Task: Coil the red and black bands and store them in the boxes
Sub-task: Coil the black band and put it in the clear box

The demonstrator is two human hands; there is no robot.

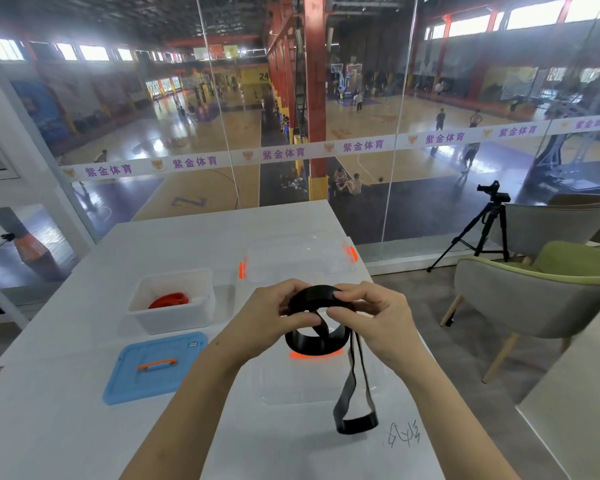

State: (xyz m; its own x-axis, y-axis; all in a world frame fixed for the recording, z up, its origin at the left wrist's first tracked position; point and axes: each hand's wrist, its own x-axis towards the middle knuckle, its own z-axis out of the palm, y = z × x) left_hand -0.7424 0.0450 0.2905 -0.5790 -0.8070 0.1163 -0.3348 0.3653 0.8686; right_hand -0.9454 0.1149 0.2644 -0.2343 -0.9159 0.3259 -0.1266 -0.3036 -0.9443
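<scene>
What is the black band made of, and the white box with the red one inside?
The black band looks like rubber or elastic, smooth with a dull sheen: it curls in soft loops and its loose end hangs limp. The white box looks like frosted plastic: thin, stiff, milky walls. That is a guess from looks.

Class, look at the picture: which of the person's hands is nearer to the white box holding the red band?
Left. The left hand grips the black band just right of the white box; the right hand grips the band's other side, farther from it.
</scene>
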